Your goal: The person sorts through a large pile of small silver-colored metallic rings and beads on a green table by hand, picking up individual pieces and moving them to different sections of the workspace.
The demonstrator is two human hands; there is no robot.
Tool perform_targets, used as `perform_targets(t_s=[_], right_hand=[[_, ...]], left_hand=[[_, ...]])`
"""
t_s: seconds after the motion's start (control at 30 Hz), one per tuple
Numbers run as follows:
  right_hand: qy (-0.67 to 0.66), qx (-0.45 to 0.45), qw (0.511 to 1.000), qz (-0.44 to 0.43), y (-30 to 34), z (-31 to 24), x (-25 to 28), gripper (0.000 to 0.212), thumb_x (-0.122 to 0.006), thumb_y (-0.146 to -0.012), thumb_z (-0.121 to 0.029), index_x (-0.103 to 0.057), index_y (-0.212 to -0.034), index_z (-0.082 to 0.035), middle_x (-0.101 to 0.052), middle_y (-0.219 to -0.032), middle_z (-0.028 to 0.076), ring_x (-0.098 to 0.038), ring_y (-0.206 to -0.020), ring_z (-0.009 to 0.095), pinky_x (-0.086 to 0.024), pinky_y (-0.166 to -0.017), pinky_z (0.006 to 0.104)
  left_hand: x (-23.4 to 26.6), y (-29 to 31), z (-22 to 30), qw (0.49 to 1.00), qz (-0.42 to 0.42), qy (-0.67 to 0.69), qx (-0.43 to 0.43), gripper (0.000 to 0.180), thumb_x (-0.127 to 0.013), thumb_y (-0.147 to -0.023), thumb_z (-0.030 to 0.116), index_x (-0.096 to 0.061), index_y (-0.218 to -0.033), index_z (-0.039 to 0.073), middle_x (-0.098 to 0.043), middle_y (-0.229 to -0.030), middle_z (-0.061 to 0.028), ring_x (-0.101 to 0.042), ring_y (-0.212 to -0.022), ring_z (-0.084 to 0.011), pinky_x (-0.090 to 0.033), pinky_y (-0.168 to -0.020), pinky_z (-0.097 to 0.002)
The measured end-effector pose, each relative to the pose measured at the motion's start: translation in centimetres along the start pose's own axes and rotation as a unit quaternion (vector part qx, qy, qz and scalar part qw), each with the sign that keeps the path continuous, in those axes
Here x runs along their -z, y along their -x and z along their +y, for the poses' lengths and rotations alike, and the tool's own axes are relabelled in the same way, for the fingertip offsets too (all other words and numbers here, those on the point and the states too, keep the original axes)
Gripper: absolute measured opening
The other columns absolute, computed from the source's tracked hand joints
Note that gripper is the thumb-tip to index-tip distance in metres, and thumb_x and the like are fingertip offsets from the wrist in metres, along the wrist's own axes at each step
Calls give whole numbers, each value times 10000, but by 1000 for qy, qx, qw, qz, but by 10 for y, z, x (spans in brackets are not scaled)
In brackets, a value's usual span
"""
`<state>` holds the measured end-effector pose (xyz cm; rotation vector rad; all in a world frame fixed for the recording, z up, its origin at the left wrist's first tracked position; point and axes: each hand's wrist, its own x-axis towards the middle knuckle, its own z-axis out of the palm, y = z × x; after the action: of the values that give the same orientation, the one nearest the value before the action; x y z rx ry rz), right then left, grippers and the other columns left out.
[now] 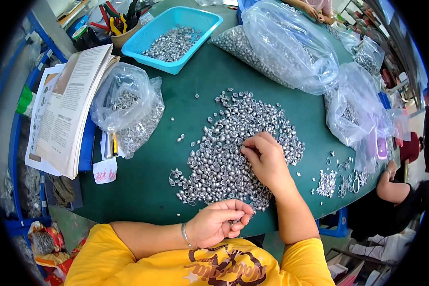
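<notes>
Green table [128,190] under a heap of small silvery pieces [233,148], a blue basket [150,62], plastic bags [295,47]

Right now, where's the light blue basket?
In the head view, the light blue basket sits upper left on the green table, beyond the pile of metal pieces, just right of the pot of pliers.

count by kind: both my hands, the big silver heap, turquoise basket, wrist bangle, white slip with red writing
Hands: 2 (left hand, right hand)
Silver heap: 1
Turquoise basket: 1
Bangle: 1
White slip: 1
Total: 6
</notes>
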<state>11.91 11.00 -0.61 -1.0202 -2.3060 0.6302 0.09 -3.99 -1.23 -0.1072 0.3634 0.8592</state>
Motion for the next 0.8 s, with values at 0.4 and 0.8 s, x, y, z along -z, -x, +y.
perform_targets(t_s=[0.4, 0.8], right_hand=[[-576, -221, 782, -92, 6, 5, 16, 160, -529, -785, 66, -579, -930, 22, -608, -812, 60, -472, -571, 73, -398, -512, 186], [-122, 39, 990, -59, 7, -12, 23, 128, -605, -677, 37, -614, -799, -1, -584, -762, 108, -575, -652, 230, -465, -567, 304]], left_hand=[[0, 0, 2, 1000, 18, -1, 4, 161, -433, -863, 49, -520, -989, 1, -527, -815, -77, -443, -646, -120, -349, -545, -237], [2, -1, 3, 1000, 11, 1, -5, 162, -418, -867, 47, -517, -985, -2, -529, -829, -82, -440, -642, -121, -349, -544, -235]])
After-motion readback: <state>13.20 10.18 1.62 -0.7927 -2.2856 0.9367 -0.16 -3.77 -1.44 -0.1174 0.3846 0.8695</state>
